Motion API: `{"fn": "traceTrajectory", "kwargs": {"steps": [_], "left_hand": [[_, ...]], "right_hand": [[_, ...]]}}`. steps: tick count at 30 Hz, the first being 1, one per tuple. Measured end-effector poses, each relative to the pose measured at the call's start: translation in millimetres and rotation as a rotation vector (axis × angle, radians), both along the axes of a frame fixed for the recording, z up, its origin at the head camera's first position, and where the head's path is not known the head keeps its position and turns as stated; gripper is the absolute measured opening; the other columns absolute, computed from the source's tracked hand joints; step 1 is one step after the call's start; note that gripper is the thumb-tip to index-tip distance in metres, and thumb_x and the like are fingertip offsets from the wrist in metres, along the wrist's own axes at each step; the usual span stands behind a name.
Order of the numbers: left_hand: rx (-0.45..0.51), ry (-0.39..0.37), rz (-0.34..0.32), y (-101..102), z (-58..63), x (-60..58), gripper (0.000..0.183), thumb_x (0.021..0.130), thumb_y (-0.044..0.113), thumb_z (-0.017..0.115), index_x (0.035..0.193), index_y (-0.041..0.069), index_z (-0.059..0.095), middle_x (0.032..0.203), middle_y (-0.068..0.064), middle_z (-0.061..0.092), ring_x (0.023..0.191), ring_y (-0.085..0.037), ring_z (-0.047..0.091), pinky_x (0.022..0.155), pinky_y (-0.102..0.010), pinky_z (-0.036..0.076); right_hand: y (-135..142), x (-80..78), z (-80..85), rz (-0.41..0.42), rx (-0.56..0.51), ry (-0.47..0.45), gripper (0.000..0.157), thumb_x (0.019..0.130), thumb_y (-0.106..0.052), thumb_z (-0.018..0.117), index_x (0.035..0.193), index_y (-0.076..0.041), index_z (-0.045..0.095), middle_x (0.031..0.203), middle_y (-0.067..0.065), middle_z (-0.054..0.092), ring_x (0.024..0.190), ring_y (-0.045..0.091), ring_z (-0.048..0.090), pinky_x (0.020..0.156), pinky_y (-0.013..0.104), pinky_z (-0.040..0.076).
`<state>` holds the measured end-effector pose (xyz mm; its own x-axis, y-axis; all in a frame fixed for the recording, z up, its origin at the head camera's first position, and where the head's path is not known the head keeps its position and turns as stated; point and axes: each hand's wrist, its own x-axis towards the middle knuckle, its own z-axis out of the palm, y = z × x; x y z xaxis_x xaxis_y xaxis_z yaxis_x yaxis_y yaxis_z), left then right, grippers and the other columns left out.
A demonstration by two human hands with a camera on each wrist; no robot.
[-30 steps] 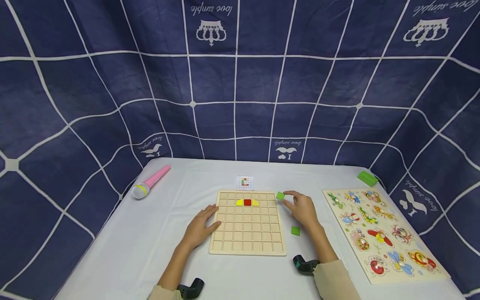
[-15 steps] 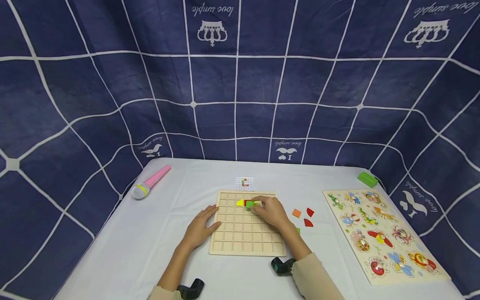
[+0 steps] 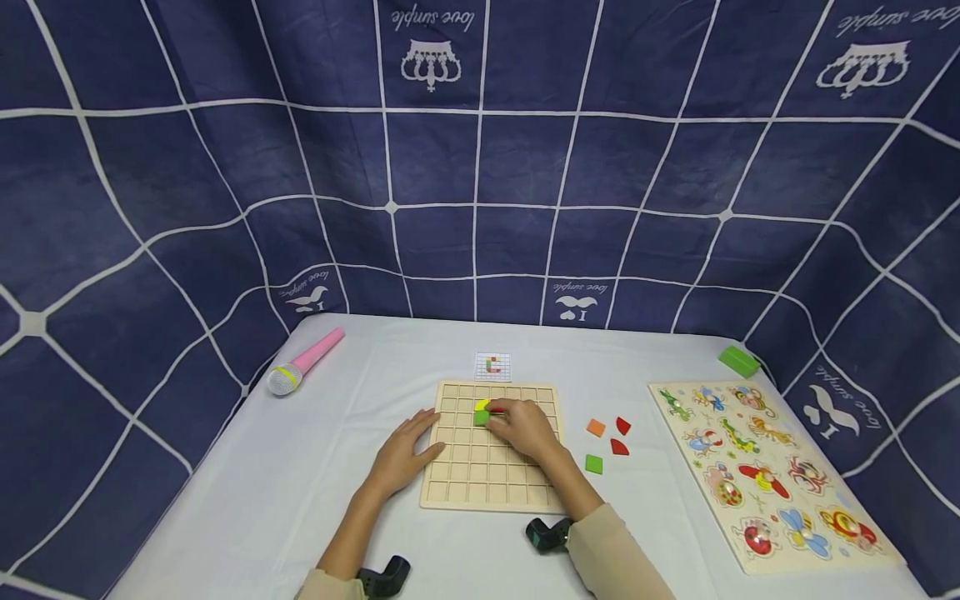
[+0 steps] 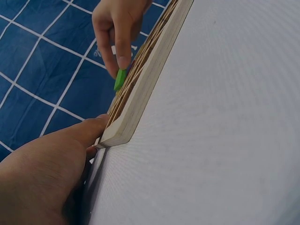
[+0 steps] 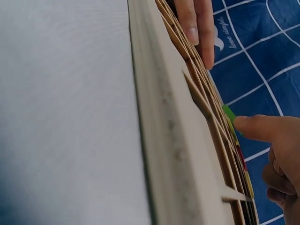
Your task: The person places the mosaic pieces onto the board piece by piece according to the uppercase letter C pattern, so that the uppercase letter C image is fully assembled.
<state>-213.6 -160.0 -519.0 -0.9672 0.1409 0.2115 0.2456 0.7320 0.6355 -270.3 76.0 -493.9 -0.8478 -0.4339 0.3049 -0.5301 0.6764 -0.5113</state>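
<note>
My right hand (image 3: 527,429) pinches a green square tile (image 3: 482,418) low over the wooden grid board (image 3: 491,493), just below a yellow curved tile (image 3: 482,405). In the left wrist view the green tile (image 4: 120,79) is tilted between thumb and fingers. Part of a red tile (image 3: 497,409) shows beside the fingertips; the second yellow tile is hidden behind the hand in the head view. My left hand (image 3: 401,457) rests at the board's left edge, fingers relaxed and its thumb on the rim. A small pattern card (image 3: 492,367) lies behind the board.
Right of the board lie an orange square tile (image 3: 596,427), two red curved tiles (image 3: 619,447) and another green tile (image 3: 594,464). Farther right are an insect peg puzzle (image 3: 716,442) and a green block (image 3: 739,362). A pink toy microphone (image 3: 311,357) lies back left.
My right hand has carried the green tile leftward from beside the board to over its upper left part, uncovering the loose tiles at right. The left hand has stayed put.
</note>
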Motion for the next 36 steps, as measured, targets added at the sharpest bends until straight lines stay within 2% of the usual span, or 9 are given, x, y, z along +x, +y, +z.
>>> {"fn": "traceTrajectory", "kwargs": {"steps": [4, 8, 13, 18, 20, 22, 25, 28, 36], "left_hand": [[0.002, 0.000, -0.001, -0.1, 1.0, 0.7, 0.056, 0.084, 0.033, 0.067, 0.132, 0.009, 0.051, 0.140, -0.007, 0.044, 0.133, -0.025, 0.032, 0.110, -0.041, 0.022], [0.000, -0.008, 0.000, 0.2, 2.0, 1.0, 0.056, 0.084, 0.033, 0.067, 0.132, 0.009, 0.051, 0.140, -0.007, 0.043, 0.133, -0.025, 0.031, 0.111, -0.041, 0.021], [-0.006, 0.006, 0.000, 0.9, 2.2, 1.0, 0.056, 0.084, 0.033, 0.067, 0.132, 0.009, 0.051, 0.140, -0.007, 0.044, 0.133, -0.026, 0.032, 0.110, -0.043, 0.022], [-0.004, 0.009, 0.000, 0.9, 1.0, 0.9, 0.056, 0.084, 0.032, 0.067, 0.132, 0.009, 0.051, 0.139, -0.007, 0.044, 0.133, -0.026, 0.032, 0.110, -0.042, 0.021], [-0.009, 0.008, 0.000, 0.6, 0.7, 1.0, 0.056, 0.084, 0.033, 0.067, 0.132, 0.009, 0.051, 0.140, -0.007, 0.044, 0.133, -0.025, 0.031, 0.111, -0.041, 0.021], [-0.014, 0.007, -0.002, 0.8, 0.1, 0.8, 0.056, 0.085, 0.033, 0.067, 0.132, 0.009, 0.051, 0.140, -0.006, 0.043, 0.133, -0.025, 0.031, 0.111, -0.040, 0.020], [-0.015, 0.006, -0.006, 1.6, -1.2, 1.1, 0.056, 0.085, 0.033, 0.066, 0.133, 0.009, 0.050, 0.140, -0.007, 0.043, 0.133, -0.025, 0.031, 0.111, -0.041, 0.021], [-0.009, 0.008, -0.007, 1.7, -1.4, 1.5, 0.056, 0.085, 0.033, 0.067, 0.132, 0.009, 0.050, 0.140, -0.008, 0.043, 0.133, -0.026, 0.032, 0.110, -0.042, 0.021], [-0.015, 0.019, -0.007, 0.2, 0.9, 0.1, 0.055, 0.085, 0.033, 0.066, 0.132, 0.009, 0.050, 0.140, -0.009, 0.043, 0.132, -0.027, 0.033, 0.110, -0.044, 0.022]], "right_hand": [[-1.9, -0.7, -1.6, -0.007, 0.024, 0.002, 0.027, 0.082, -0.027, 0.070, 0.105, -0.013, 0.070, 0.049, -0.008, 0.046, 0.044, 0.004, 0.029, 0.044, 0.021, 0.033], [-2.7, -0.5, -3.0, -0.018, 0.038, 0.010, 0.027, 0.080, -0.029, 0.072, 0.104, -0.014, 0.070, 0.073, -0.003, 0.067, 0.050, 0.004, 0.034, 0.056, 0.023, 0.042], [-2.4, 0.1, -2.7, -0.022, 0.041, 0.013, 0.029, 0.080, -0.029, 0.073, 0.104, -0.014, 0.070, 0.085, 0.001, 0.070, 0.045, 0.006, 0.030, 0.050, 0.024, 0.039], [1.7, 3.5, 0.9, -0.029, 0.032, 0.018, 0.029, 0.080, -0.029, 0.072, 0.105, -0.015, 0.070, 0.099, 0.000, 0.069, 0.062, 0.007, 0.052, 0.062, 0.029, 0.049], [6.1, 5.9, 4.0, -0.041, 0.018, 0.009, 0.028, 0.080, -0.028, 0.072, 0.104, -0.015, 0.070, 0.091, 0.002, 0.070, 0.065, 0.009, 0.053, 0.063, 0.031, 0.049], [13.5, 8.9, 7.1, -0.065, 0.010, -0.010, 0.027, 0.080, -0.027, 0.072, 0.104, -0.015, 0.070, 0.073, 0.000, 0.066, 0.057, 0.008, 0.047, 0.054, 0.028, 0.044], [29.3, 14.0, 11.6, -0.101, 0.001, -0.033, 0.027, 0.081, -0.027, 0.072, 0.105, -0.014, 0.070, 0.048, -0.006, 0.041, 0.045, 0.007, 0.027, 0.041, 0.023, 0.028], [47.5, 20.5, 18.0, -0.130, -0.001, -0.029, 0.027, 0.081, -0.026, 0.072, 0.105, -0.015, 0.070, 0.046, -0.009, 0.027, 0.043, 0.005, 0.019, 0.039, 0.021, 0.019], [93.4, 38.0, 34.5, -0.196, 0.015, 0.059, 0.027, 0.078, -0.024, 0.075, 0.103, -0.016, 0.070, 0.046, -0.010, 0.027, 0.043, 0.005, 0.020, 0.041, 0.021, 0.020]]}}
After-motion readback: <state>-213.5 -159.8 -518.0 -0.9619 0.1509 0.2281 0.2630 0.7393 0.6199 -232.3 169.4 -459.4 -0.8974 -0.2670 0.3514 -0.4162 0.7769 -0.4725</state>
